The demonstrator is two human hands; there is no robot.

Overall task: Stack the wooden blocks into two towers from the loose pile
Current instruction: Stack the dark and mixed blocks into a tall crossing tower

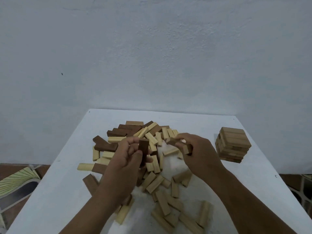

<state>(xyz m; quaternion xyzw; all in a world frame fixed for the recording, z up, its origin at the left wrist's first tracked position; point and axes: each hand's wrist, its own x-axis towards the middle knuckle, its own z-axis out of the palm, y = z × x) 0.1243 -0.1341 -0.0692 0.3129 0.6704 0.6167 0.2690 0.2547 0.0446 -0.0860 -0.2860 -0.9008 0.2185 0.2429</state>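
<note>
Head view: both hands (125,159) (196,153) hold blocks (143,149).

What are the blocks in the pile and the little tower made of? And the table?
The pile blocks look like bare, matte wood, some pale, some dark brown; faint grain lines show. The tower looks like the same wood in a mid-brown tone. The table has a dull white top, perhaps painted or laminate; the picture cannot settle which.
</note>
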